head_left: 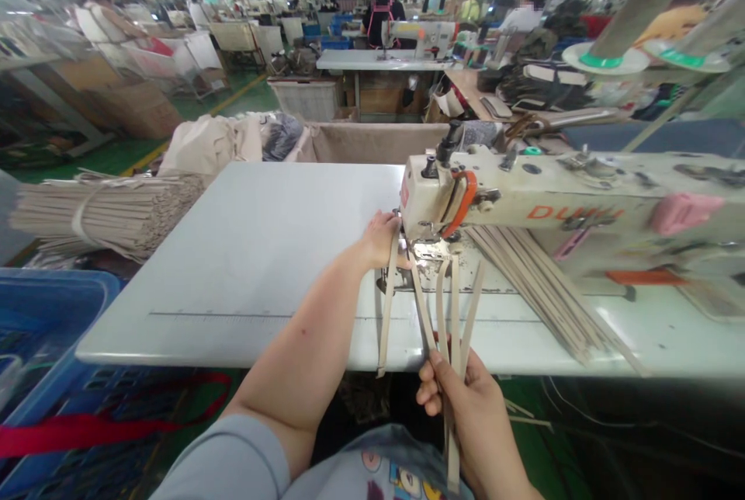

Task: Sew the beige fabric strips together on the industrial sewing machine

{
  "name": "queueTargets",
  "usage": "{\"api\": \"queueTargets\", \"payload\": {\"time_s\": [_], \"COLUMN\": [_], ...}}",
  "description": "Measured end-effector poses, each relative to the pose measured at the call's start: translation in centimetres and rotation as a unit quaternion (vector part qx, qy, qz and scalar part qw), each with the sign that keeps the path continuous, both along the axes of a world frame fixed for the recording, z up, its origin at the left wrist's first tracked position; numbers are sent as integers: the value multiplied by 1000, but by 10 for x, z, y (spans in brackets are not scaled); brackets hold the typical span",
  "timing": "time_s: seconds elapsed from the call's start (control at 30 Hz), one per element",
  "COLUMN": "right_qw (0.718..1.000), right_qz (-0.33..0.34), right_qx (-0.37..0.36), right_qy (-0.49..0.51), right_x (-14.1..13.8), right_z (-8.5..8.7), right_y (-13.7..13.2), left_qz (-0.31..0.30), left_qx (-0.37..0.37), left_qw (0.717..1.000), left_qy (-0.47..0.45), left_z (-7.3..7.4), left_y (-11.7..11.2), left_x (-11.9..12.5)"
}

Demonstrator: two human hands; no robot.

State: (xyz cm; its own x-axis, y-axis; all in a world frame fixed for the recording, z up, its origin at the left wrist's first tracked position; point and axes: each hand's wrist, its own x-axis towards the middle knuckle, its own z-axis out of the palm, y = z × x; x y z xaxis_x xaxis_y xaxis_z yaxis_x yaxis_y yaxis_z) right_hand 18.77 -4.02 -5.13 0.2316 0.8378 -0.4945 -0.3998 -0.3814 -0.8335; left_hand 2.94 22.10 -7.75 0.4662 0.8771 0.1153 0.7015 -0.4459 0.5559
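At the needle end of the sewing machine [434, 193], my left hand [381, 240] has its fingers and thumb closed about a beige fabric strip [388, 306], whose free end reaches the table's front edge. The fingertips are partly hidden by the strip and the machine head. Just in front of the table edge, my right hand [469, 399] is closed around several narrow beige strips [455, 302]. One of these, a strip [422, 298] pinched at the thumb, runs up towards the presser foot. Their lower ends hang below my palm.
More loose strips [535, 290] lie under the machine arm. A tied bundle of strips [110, 213] is left of the white table [250, 251], above a blue crate [58, 321]. Thread cones [634, 19] stand at upper right. Other people work at machines farther back.
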Motion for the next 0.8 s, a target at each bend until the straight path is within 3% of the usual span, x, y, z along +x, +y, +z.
{"api": "queueTargets", "payload": {"time_s": [0.2, 0.47, 0.8], "right_qw": [1000, 999, 997], "right_qz": [-8, 10, 40], "right_qx": [8, -3, -23], "right_qy": [11, 36, 55], "right_x": [2, 10, 21], "right_z": [-10, -1, -4], "right_y": [-2, -10, -25], "left_qz": [13, 14, 8], "left_qx": [-23, -19, -10], "left_qw": [999, 1000, 1000], "left_qy": [36, 15, 10], "left_z": [5, 7, 12], "left_y": [-4, -3, -5], "left_x": [1, -1, -2]}}
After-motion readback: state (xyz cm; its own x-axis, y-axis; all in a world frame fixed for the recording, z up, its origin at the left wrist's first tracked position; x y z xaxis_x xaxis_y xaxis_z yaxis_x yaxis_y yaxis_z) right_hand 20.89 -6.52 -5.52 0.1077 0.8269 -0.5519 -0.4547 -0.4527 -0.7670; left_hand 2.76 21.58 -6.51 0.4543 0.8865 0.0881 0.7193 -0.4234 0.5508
